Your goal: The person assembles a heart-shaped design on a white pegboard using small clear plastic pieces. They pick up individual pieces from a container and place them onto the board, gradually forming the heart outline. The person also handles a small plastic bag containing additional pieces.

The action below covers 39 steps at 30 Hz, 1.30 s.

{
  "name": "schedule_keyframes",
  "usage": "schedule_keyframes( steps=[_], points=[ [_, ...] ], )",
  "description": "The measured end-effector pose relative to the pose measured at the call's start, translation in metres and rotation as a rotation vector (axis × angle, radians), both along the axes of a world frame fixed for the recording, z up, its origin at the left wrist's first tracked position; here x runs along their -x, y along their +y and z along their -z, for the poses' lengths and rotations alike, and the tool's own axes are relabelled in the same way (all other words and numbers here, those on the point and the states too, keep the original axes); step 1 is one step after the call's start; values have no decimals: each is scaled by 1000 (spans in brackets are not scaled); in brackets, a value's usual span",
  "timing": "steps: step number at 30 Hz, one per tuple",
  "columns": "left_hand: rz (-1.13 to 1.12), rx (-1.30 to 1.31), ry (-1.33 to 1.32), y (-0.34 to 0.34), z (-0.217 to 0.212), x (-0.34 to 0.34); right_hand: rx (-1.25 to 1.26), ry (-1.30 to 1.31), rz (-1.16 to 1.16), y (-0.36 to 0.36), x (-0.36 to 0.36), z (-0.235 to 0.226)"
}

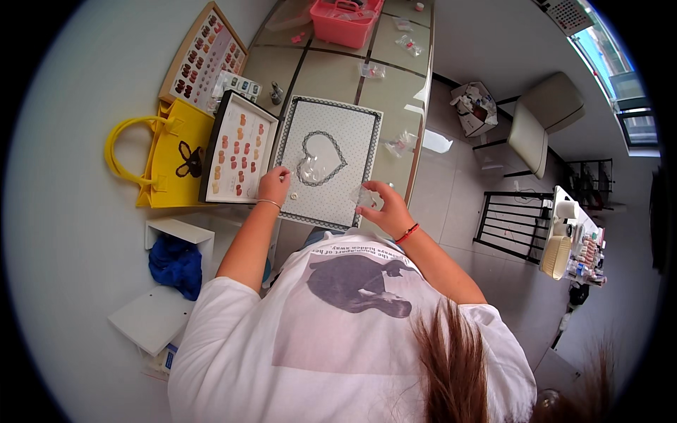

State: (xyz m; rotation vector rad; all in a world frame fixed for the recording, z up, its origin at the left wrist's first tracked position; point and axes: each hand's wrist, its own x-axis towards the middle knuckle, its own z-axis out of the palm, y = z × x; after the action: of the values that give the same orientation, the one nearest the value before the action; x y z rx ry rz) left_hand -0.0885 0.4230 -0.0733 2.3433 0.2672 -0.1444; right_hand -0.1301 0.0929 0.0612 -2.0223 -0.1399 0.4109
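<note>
Two hands work over a white rectangular mat with a dotted grey border and a heart outline (326,161), seen from the head camera, the only view. The left hand (273,185) rests at the mat's nine-o'clock edge, fingers curled and pinched on something too small to name. The right hand (384,204) sits at the mat's four-o'clock corner, fingers partly closed around a small clear plastic bag (364,197). A second clear bag (317,167) lies inside the heart, and two tiny pale round pieces (294,197) lie on the mat just beside the left hand.

At nine o'clock from the mat stands a black-framed white tray of orange and pink press-on nails (237,149) in rows — some gaps show, so a few pieces look already taken. Beyond it, at ten o'clock, is a wooden-framed display board of darker nails (203,58), and a yellow handbag (169,158) further left.

By my reading the bagging is at an early stage: most nails are on the tray, while more small bags (402,143) wait at three o'clock — near a pink plastic basket (345,17) at twelve.
</note>
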Motion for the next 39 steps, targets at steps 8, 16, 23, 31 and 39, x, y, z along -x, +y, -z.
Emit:
schedule_keyframes(
  steps=[8,16,23,31,39],
  points=[
    [380,476,-119,-77,-127,17,18,-73,-23,3,2,0],
    [641,458,-116,-96,-143,23,11,-116,-51,7,1,3],
    [603,472,-73,-89,-128,27,17,-100,-60,6,2,3],
    [581,453,-103,-95,-134,29,-5,-104,-69,9,3,5],
    [161,-1,-202,-48,-52,6,-8,-15,-19,2,6,6]
  ],
)
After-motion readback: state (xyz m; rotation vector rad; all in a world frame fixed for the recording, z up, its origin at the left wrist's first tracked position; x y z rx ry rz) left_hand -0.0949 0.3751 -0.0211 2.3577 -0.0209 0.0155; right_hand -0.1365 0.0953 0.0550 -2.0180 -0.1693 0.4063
